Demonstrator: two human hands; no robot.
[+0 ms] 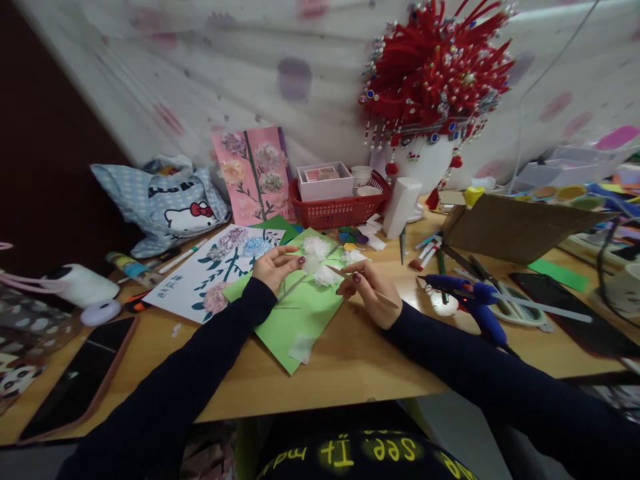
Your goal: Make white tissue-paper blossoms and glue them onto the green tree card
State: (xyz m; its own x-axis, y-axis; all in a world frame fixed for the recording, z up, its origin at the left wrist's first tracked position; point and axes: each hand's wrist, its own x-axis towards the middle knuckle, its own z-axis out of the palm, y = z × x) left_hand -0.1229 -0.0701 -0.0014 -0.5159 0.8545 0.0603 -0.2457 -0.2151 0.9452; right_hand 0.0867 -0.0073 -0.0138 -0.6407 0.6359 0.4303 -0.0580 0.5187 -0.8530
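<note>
A light green sheet [280, 333] lies on the table, with white ruffled flowers [316, 247] and thin stem shapes on its upper part. Over its left side, my left hand [275, 268] pinches a small piece of thin white material [309, 262] between thumb and finger. My right hand [373, 291], at the sheet's right edge, is closed around a thin pointed stick [340, 271], its tip beside the white flowers. A loose white scrap [301, 349] rests on the sheet's lower corner.
A blue glue gun [475, 300] and scissors [515, 308] lie right of my right hand. A red basket [335, 212], a pink flower card [253, 175] and a red beaded headdress [440, 73] stand behind. A white flower picture [175, 293] and phone [80, 377] lie left.
</note>
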